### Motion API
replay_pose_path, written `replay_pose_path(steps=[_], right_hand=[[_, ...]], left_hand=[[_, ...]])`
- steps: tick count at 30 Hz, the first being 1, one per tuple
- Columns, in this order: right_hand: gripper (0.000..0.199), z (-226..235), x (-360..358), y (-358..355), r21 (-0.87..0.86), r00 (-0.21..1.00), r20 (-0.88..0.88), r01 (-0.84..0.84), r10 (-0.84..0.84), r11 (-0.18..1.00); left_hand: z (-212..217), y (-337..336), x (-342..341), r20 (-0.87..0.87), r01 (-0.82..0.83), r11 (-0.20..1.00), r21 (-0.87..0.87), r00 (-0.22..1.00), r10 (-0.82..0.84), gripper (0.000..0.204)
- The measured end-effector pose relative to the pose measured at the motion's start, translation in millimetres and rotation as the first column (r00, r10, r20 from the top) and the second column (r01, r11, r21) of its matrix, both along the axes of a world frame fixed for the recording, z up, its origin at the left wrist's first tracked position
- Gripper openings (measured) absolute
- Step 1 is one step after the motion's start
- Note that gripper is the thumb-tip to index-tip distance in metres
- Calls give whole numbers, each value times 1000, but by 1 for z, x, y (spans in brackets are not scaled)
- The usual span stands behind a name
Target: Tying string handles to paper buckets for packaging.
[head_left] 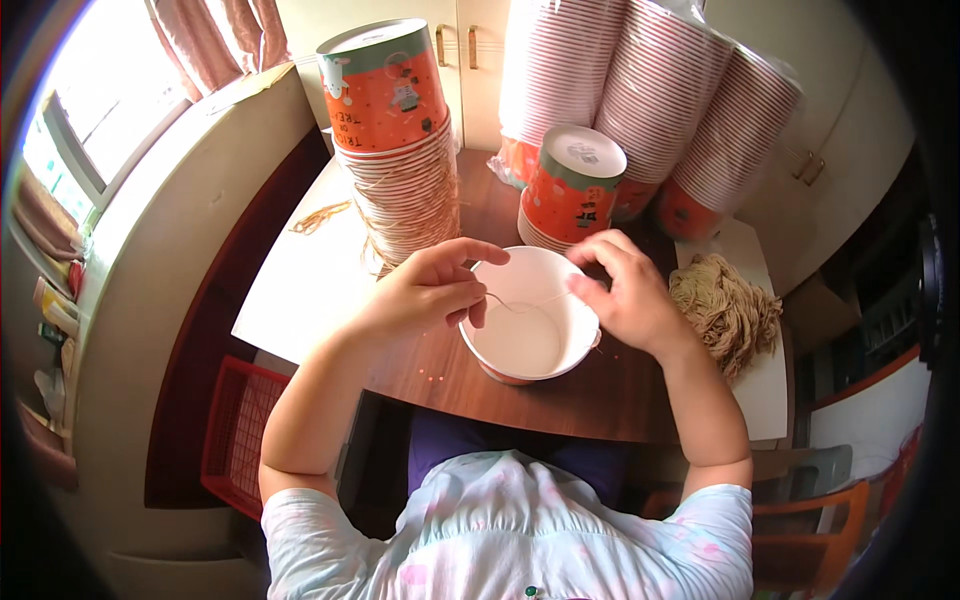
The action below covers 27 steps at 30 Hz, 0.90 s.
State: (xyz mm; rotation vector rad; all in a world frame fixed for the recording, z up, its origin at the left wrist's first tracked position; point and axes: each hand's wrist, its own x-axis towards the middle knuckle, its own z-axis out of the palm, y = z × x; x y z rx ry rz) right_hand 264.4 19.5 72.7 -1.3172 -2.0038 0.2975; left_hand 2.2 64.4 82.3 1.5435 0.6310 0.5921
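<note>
An open white-lined paper bucket (530, 345) stands upright on the brown tabletop in front of me. A thin beige cord (520, 306) crosses above its opening, between my two hands. My left hand (440, 285) is over the bucket's left rim, thumb and fingers pinched on the cord, index finger stretched out. At the right rim my right hand (630, 290) is curled, its blurred fingertips closed where the cord's other end runs. A bit of cord shows outside the bucket's right side, below that hand.
Behind my left hand rises a tall stack of orange-green buckets (385, 100) with cords hanging down. A shorter upside-down stack (572, 190) stands behind the bucket. Plastic-wrapped bucket stacks (655, 90) fill the back right. A cord bundle (725, 310) lies right; a red basket (240, 430) sits lower left.
</note>
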Motion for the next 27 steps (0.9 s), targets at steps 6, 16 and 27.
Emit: replay_pose_path(steps=[6, 16, 27], right_hand=[[54, 3, -51, 9, -265, 439, -889, -729, 134, 631], [12, -6, -45, 20, -323, 837, -540, -300, 86, 897], [14, -38, -52, 54, -562, 958, -277, -97, -76, 821]], left_hand=[[22, -4, 26, -64, 12, 990, 138, 998, -3, 34], [6, 11, 21, -153, -100, 980, 170, 980, 127, 41], [-67, 15, 24, -302, -406, 773, 487, 752, 586, 24]])
